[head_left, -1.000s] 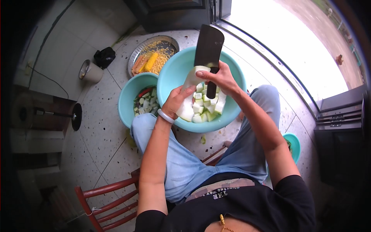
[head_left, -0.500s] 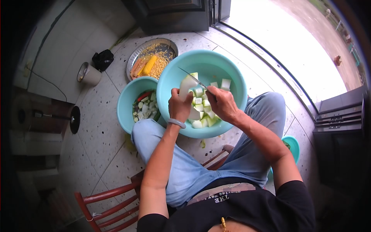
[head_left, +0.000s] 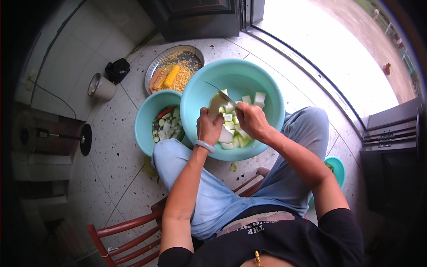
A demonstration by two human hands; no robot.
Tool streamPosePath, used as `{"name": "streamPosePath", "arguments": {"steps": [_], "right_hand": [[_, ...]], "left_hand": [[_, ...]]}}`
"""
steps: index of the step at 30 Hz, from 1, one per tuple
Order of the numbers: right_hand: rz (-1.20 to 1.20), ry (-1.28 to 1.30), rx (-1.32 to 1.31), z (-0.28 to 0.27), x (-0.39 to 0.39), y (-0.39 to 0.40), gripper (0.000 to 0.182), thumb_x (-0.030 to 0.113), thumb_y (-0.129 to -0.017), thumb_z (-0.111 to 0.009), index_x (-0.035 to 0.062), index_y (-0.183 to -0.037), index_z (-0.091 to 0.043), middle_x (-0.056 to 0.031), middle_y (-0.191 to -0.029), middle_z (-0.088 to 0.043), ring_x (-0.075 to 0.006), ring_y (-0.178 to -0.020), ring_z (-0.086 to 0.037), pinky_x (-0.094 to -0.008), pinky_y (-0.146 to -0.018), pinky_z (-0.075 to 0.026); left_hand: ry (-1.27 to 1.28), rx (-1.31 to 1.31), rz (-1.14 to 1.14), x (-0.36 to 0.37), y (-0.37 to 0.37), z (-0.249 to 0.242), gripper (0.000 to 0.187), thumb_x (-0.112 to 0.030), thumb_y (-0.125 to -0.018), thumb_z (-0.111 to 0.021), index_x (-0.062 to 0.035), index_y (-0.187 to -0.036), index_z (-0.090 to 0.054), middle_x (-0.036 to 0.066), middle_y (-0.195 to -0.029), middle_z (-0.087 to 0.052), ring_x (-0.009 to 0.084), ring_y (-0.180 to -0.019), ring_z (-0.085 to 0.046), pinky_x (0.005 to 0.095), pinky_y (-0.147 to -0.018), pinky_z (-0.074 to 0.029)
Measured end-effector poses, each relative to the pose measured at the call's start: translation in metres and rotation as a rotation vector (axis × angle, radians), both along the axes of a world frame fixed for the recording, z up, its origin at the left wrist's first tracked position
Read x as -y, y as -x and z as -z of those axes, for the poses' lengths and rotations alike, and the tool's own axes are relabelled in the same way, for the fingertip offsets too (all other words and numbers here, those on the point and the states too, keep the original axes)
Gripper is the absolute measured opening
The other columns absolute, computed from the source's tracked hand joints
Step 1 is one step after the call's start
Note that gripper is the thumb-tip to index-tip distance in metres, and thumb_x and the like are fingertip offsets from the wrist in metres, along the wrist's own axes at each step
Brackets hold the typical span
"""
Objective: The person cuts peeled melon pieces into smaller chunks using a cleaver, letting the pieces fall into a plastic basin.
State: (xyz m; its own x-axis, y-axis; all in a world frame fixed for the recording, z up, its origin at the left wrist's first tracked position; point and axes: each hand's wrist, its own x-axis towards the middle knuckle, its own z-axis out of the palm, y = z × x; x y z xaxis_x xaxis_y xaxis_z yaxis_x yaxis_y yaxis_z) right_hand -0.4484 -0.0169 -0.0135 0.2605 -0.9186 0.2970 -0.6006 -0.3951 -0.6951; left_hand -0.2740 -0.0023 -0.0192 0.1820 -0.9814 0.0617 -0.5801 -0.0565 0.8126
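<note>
A large turquoise basin point(head_left: 191, 84) stands between my knees, with several pale green-edged chunks point(head_left: 242, 141) in it. Over its left half my left hand point(head_left: 209, 127) is closed on a pale piece of gourd point(head_left: 216, 105), held above the chunks. My right hand point(head_left: 252, 119) grips a knife, its fingers wrapped round the handle. The thin knife blade point(head_left: 219, 91) points up and left, across the upper end of the gourd piece. Where the blade meets the gourd is too small to make out exactly.
A smaller turquoise basin point(head_left: 141, 127) holds cut vegetables and something red. Behind it a round metal tray point(head_left: 150, 75) carries corn kernels and cobs. A bin point(head_left: 105, 89), a black bag point(head_left: 117, 70), a red wooden chair point(head_left: 129, 228) and a green bowl point(head_left: 338, 171) stand around.
The gourd piece is shorter at its upper end and has tilted. My left hand has moved slightly down and right; the knife and my right hand have shifted a little lower.
</note>
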Motion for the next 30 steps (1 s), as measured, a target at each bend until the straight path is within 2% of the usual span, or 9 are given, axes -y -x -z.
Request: {"name": "streamPosePath", "arguments": {"steps": [2,9,12,13,14,16,21,25,30], "right_hand": [[0.024,-0.090,-0.015,-0.003,0.005,-0.003,0.008,0.009,-0.084,-0.057,0.0005,-0.086,-0.057,-0.0237,-0.070,-0.060,-0.0450,-0.070,-0.060,-0.0536,-0.063,-0.047],[-0.010,-0.247,0.045,0.022,0.027,-0.008,0.016,0.009,-0.076,-0.060,-0.0071,-0.074,-0.062,-0.0314,-0.073,-0.060,-0.0487,-0.074,-0.061,-0.0508,-0.069,-0.050],[-0.025,-0.262,0.049,0.024,0.032,-0.010,0.015,0.006,-0.074,-0.060,-0.0084,-0.073,-0.062,-0.0326,-0.074,-0.060,-0.0485,-0.075,-0.061,-0.0506,-0.070,-0.050],[0.012,-0.288,0.064,0.027,0.034,-0.013,0.013,0.004,-0.072,-0.058,-0.0081,-0.072,-0.063,-0.0335,-0.075,-0.060,-0.0486,-0.075,-0.062,-0.0506,-0.071,-0.051],[0.014,-0.301,0.071,0.031,0.035,-0.011,0.013,0.004,-0.072,-0.058,-0.0081,-0.072,-0.063,-0.0336,-0.074,-0.060,-0.0487,-0.075,-0.062,-0.0508,-0.071,-0.050],[0.022,-0.331,0.099,0.048,0.036,-0.013,0.012,0.003,-0.071,-0.057,-0.0081,-0.072,-0.063,-0.0338,-0.074,-0.059,-0.0490,-0.075,-0.061,-0.0511,-0.071,-0.050],[-0.026,-0.093,0.150,-0.004,0.025,0.003,0.015,0.004,-0.081,-0.056,-0.0006,-0.094,-0.064,-0.0279,-0.071,-0.060,-0.0446,-0.069,-0.062,-0.0504,-0.063,-0.049],[-0.036,0.088,0.238,-0.015,0.000,0.000,0.013,0.008,-0.087,-0.057,0.0025,-0.099,-0.059,-0.0241,-0.068,-0.060,-0.0426,-0.064,-0.061,-0.0502,-0.058,-0.047],[-0.065,0.095,0.087,-0.010,-0.010,-0.007,0.018,0.007,-0.089,-0.055,0.0044,-0.106,-0.057,-0.0222,-0.068,-0.060,-0.0415,-0.061,-0.060,-0.0492,-0.055,-0.046]], "left_hand": [[-0.034,-0.012,-0.029,0.001,-0.001,0.003,0.033,-0.021,-0.081,-0.067,0.0057,-0.095,-0.054,0.024,-0.085,-0.066,0.0373,-0.079,-0.066,0.0422,-0.072,-0.051],[-0.032,0.142,-0.037,-0.001,-0.001,0.006,0.036,-0.021,-0.078,-0.068,0.0072,-0.095,-0.054,0.026,-0.086,-0.066,0.0381,-0.080,-0.066,0.0429,-0.073,-0.051],[0.008,0.064,0.026,0.002,-0.008,0.012,0.038,-0.019,-0.078,-0.068,0.0074,-0.099,-0.050,0.028,-0.088,-0.065,0.0415,-0.082,-0.066,0.0459,-0.074,-0.052],[-0.079,-0.072,0.102,0.001,-0.008,0.009,0.038,-0.017,-0.079,-0.066,0.0072,-0.104,-0.051,0.024,-0.089,-0.065,0.0336,-0.082,-0.067,0.0413,-0.075,-0.052],[-0.028,-0.423,0.219,-0.002,0.001,0.016,0.037,-0.016,-0.081,-0.065,0.0065,-0.107,-0.053,0.020,-0.091,-0.064,0.0269,-0.084,-0.065,0.0373,-0.076,-0.051],[-0.090,-0.358,0.228,0.001,0.007,0.005,0.036,-0.016,-0.082,-0.065,0.0053,-0.109,-0.053,0.016,-0.093,-0.063,0.0242,-0.086,-0.063,0.0357,-0.076,-0.051],[0.001,0.055,0.075,0.009,-0.009,-0.010,0.040,-0.023,-0.081,-0.067,0.0050,-0.105,-0.052,0.023,-0.086,-0.067,0.0366,-0.081,-0.067,0.0415,-0.073,-0.052],[-0.095,0.119,-0.056,0.016,-0.006,-0.005,0.035,-0.021,-0.080,-0.065,0.0035,-0.100,-0.052,0.024,-0.086,-0.066,0.0366,-0.081,-0.067,0.0423,-0.074,-0.052],[-0.166,0.108,-0.059,0.015,0.006,-0.011,0.034,-0.020,-0.079,-0.063,0.0029,-0.101,-0.049,0.027,-0.086,-0.065,0.0399,-0.081,-0.066,0.0437,-0.074,-0.052]]}}
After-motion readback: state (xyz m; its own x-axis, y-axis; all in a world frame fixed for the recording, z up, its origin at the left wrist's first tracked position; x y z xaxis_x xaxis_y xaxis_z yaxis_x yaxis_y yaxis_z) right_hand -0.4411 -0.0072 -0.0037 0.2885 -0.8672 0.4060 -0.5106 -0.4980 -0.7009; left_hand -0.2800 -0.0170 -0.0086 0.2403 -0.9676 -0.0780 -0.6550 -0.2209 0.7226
